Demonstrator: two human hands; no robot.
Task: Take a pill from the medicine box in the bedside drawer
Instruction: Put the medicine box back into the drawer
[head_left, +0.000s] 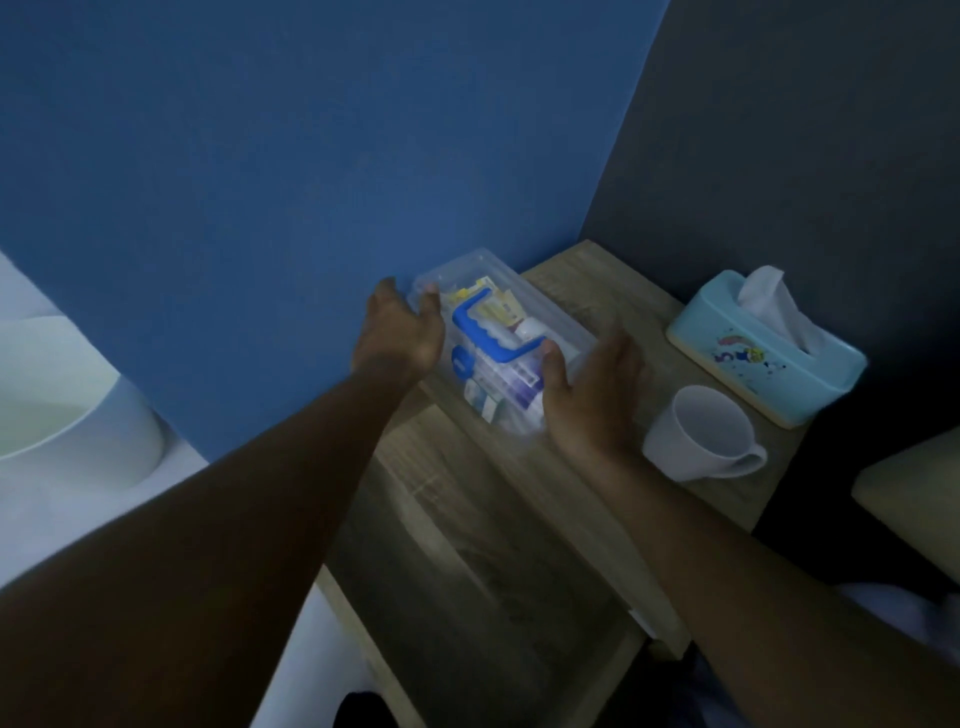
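A clear plastic medicine box with a blue handle lies on the wooden bedside table, close to the blue wall. Packets and small bottles show through its lid. My left hand holds the box's far end, fingers curled on the corner. My right hand holds the near end, with the thumb on the lid beside the handle. Below the tabletop the drawer stands pulled out towards me, its inside dim.
A teal tissue box stands at the table's right side, with a white mug in front of it, close to my right hand. A white round tub is at the left. A pale cushion edge is at the right.
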